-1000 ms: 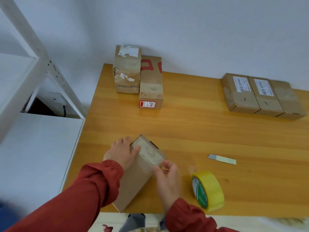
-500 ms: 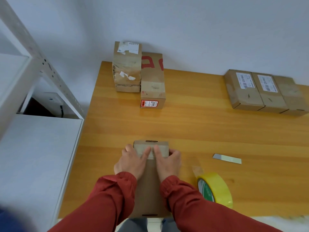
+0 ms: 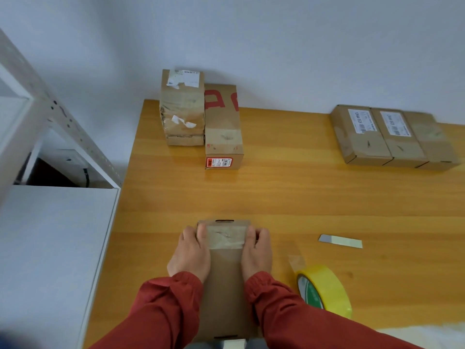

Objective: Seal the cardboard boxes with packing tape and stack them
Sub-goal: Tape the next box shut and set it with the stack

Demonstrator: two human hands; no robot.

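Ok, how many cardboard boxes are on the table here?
6: the near box at the front, a tall box and a red-printed box side by side back left, three boxes in a row back right. The tall box may be two stacked.

You can read almost nothing outright. Big red letters [image 3: 220,103], cut off, cross the far top of the long brown cardboard box [image 3: 222,137]. Its near end carries a red-and-white barcode sticker [image 3: 218,162], print too small. White shipping labels [image 3: 362,121] on the flat brown cardboard boxes [image 3: 364,147] at your right show barcodes and blurred digits.
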